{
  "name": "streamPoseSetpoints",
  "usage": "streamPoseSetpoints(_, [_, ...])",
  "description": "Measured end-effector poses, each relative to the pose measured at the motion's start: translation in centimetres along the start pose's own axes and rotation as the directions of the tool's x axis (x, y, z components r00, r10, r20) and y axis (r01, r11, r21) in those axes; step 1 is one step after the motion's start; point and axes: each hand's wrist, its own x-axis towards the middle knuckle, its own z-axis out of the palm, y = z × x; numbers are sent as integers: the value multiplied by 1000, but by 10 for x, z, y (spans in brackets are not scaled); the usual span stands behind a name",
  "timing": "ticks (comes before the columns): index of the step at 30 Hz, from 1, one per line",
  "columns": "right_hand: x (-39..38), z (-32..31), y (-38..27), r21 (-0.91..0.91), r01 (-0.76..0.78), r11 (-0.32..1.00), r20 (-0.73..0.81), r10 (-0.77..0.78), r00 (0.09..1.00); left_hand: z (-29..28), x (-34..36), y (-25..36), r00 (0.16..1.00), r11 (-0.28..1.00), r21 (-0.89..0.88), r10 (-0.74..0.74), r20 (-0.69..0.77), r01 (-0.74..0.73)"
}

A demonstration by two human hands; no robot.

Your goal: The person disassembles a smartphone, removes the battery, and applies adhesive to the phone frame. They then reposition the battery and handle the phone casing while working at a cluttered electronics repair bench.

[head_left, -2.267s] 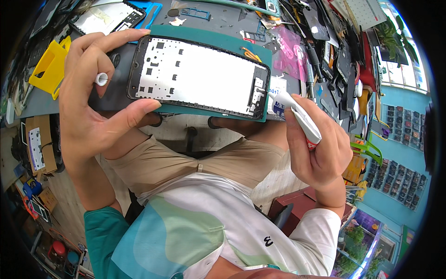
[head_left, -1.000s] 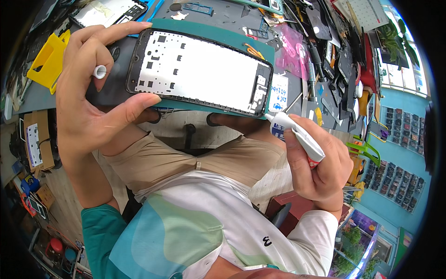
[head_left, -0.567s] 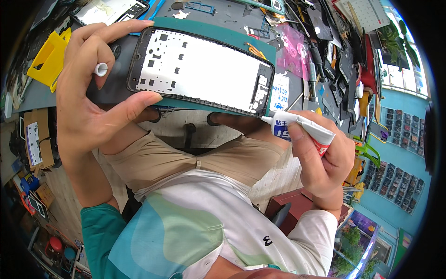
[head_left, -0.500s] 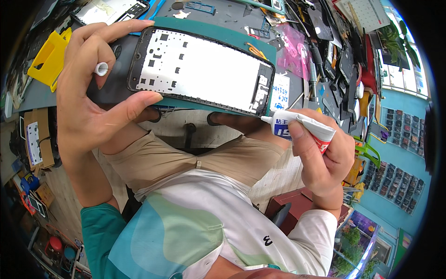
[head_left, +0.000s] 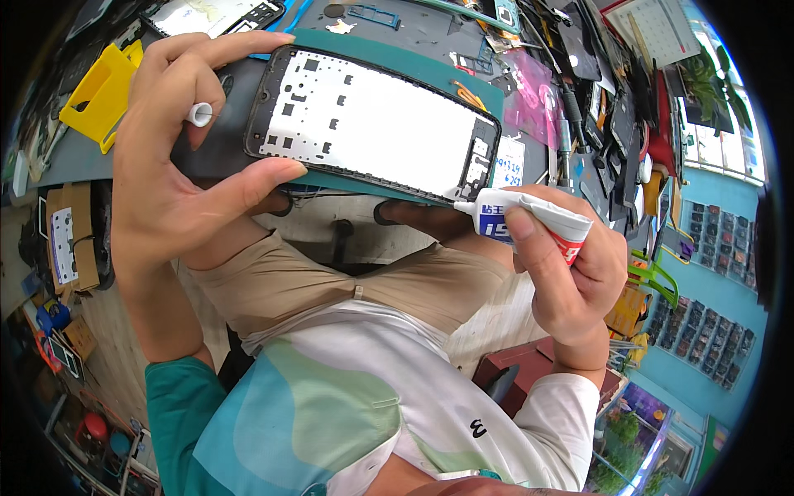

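Observation:
A black-edged phone frame (head_left: 380,128) with a white inner plate is tilted over the work surface. My left hand (head_left: 161,190) grips its left end between thumb and forefinger. A small white cap (head_left: 199,114) is tucked in the curled fingers of that same hand. In my right hand (head_left: 575,273) is a white glue tube (head_left: 495,219) with blue and red print, its rear end flattened and folded. The tube's nozzle is at the frame's near edge, close to the right corner; whether any glue is coming out is too small to tell.
Under the frame lies a green mat (head_left: 331,45) on a grey bench. A yellow holder (head_left: 99,95) stands at left, near another phone frame (head_left: 217,15). Pink plastic wrap (head_left: 529,95), tools and piled phone parts crowd the right. A paper with blue handwriting (head_left: 510,157) lies beside the frame.
The phone frame and my left hand have shifted slightly right. The tube's nozzle has moved a little left and up along the frame's near edge.

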Motion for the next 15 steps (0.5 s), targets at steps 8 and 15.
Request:
streamPoseSetpoints(8, [6,7,-2,26,15,1000,12,-16,1000,0,0,-1,1000,1000,-1,28,-13,-28])
streamPoseSetpoints(15, [10,11,-3,45,28,999,20,-29,999,1,1,0,1000,1000,1,24,-20,-24])
